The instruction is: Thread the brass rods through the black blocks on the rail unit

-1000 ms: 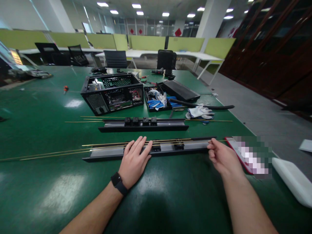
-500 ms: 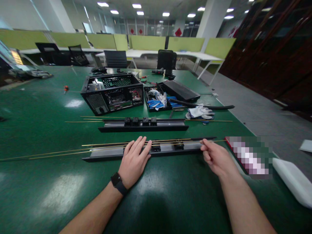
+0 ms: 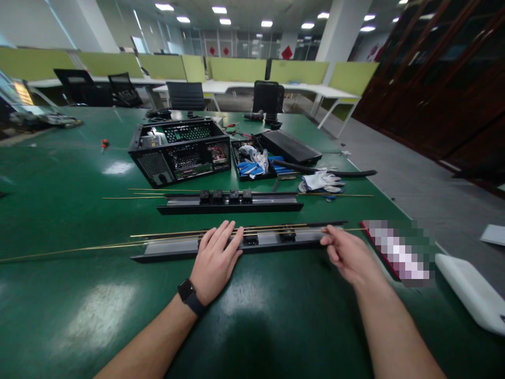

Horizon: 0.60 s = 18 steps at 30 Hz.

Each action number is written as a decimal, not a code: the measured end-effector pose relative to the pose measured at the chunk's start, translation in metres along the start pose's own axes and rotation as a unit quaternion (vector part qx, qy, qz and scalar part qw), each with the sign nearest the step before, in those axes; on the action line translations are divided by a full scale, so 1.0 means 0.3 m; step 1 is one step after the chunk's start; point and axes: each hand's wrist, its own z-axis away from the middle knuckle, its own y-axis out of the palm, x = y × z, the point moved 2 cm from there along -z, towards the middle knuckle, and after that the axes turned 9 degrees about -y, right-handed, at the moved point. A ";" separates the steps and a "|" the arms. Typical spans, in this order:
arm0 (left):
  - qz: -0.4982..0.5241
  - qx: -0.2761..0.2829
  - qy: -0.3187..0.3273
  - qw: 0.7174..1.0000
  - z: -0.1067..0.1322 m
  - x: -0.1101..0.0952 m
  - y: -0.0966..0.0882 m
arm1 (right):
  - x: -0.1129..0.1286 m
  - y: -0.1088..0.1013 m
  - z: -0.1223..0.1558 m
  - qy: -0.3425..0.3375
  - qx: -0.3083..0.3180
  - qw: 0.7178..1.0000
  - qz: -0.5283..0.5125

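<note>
My left hand point(image 3: 216, 263), with a black watch point(image 3: 186, 290) on its wrist, lies with fingers apart across a long black-edged channel point(image 3: 165, 248) with a silvery inside. Under or beside its fingertips run several thin brass-coloured rods point(image 3: 158, 236) along the channel. At the channel's right end, my right hand point(image 3: 347, 255) pinches one of these rods between thumb and forefinger. Dark blocks point(image 3: 288, 233) sit inside the channel between the hands; part of its middle is hidden by my left hand.
Behind lies a second channel point(image 3: 229, 209) with several black blocks and more rods. Farther back are an open computer case point(image 3: 179, 158), a black tray point(image 3: 236, 158) with gloves, and a loose white glove point(image 3: 321, 180). A red-edged blurred item point(image 3: 394, 252) and a white object point(image 3: 469, 289) lie right.
At the left, the rods' long ends have come together and now almost overlap; before, they were apart. Both hands keep nearly the same place, and the view has shifted slightly.
</note>
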 end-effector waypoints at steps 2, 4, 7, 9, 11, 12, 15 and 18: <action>0.001 -0.003 0.002 1.000 0.001 0.003 -0.001 | -0.004 -0.003 -0.002 -0.002 0.007 1.000 -0.010; 0.002 -0.008 0.003 1.000 0.003 0.008 -0.003 | -0.003 -0.027 -0.019 -0.015 -0.043 0.999 -0.024; 0.002 -0.009 0.006 1.000 0.006 0.016 -0.006 | 0.006 -0.070 -0.049 -0.036 -0.137 0.989 -0.031; 0.001 -0.008 0.006 1.000 0.007 0.016 -0.007 | 0.009 -0.081 -0.057 -0.036 -0.163 0.986 -0.023; 0.001 -0.007 0.006 1.000 0.006 0.012 -0.007 | 0.008 -0.071 -0.051 -0.027 -0.142 0.989 -0.013; 0.001 -0.006 0.005 1.000 0.005 0.009 -0.007 | 0.005 -0.061 -0.045 -0.023 -0.118 0.993 -0.008; 0.002 -0.005 0.003 1.000 0.005 0.003 -0.003 | -0.005 -0.034 -0.025 -0.016 -0.036 0.999 0.006; 0.003 -0.006 0.002 1.000 0.010 0.004 0.002 | -0.006 -0.048 -0.030 -0.026 -0.046 0.999 0.004</action>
